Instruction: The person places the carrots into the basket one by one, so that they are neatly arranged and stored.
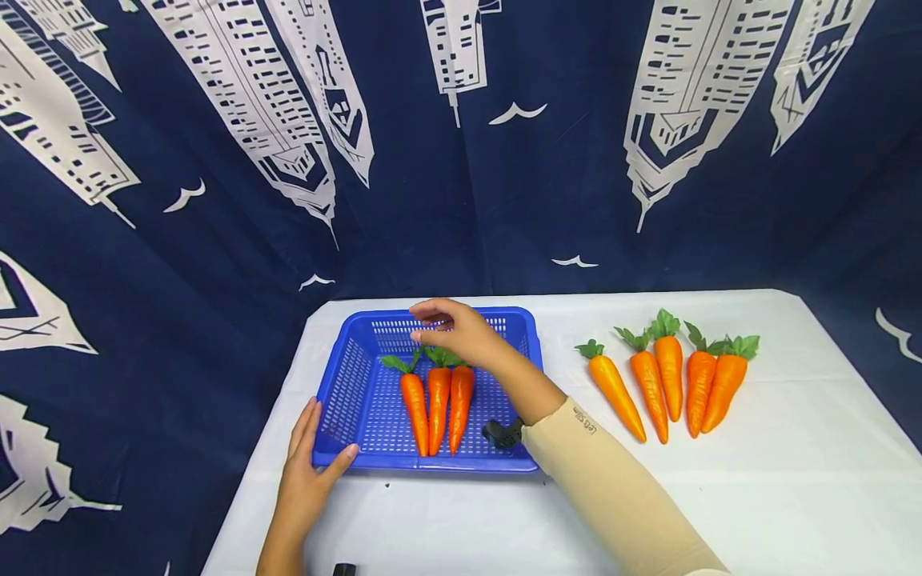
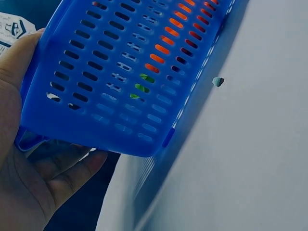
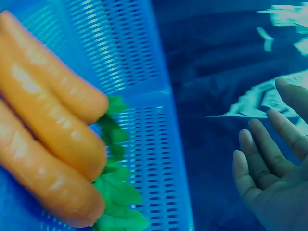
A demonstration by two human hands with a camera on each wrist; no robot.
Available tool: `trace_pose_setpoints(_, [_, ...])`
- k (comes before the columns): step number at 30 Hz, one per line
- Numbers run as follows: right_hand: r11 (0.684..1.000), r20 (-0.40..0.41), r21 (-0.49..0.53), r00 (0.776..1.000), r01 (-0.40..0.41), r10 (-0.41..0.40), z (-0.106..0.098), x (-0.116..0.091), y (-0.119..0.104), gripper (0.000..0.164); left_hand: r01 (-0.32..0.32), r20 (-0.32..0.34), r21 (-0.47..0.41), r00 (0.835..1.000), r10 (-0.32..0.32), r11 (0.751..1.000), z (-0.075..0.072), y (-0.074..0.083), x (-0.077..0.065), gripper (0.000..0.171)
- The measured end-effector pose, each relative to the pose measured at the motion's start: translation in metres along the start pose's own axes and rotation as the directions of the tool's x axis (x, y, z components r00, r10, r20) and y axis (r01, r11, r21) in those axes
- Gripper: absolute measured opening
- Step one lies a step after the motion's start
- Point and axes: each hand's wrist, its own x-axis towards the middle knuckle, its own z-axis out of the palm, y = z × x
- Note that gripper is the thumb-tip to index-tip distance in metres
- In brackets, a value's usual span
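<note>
My left hand [image 1: 306, 472] grips the near left corner of a blue plastic basket [image 1: 370, 462], with the thumb at the front rim and the fingers along the left side. From the left wrist view, the hand [image 2: 29, 178] spans that corner. Above the basket's far part hovers my right hand [image 1: 461, 330], its fingers loosely bent and holding nothing. Three orange carrots [image 1: 438, 408] with green leafy tops lie side by side in the basket, tops away from me. The right wrist view shows the same carrots [image 3: 53, 120] beside the empty right hand [image 3: 272, 168].
Several more carrots [image 1: 668, 376] lie on the white tabletop [image 1: 814, 488] right of the basket. A dark blue cloth [image 1: 504, 216] with white building prints hangs behind the table. A black device [image 1: 502, 434] is strapped at my right wrist.
</note>
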Motion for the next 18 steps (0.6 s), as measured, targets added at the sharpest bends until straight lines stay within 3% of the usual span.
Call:
trace_pose_setpoints(12, [0.999, -0.122, 0.025, 0.992, 0.047, -0.044, -0.033, -0.029, -0.018, 0.045, -0.007, 0.000, 0.000, 1.000, 0.007, 1.000, 0.000, 0.001, 0.000, 0.092])
trace_pose_setpoints(18, [0.995, -0.204, 0.040, 0.976, 0.086, -0.076, -0.048, -0.044, -0.012, 0.043, -0.009, 0.000, -0.001, 1.000, 0.009, 1.000, 0.000, 0.000, 0.000, 0.093])
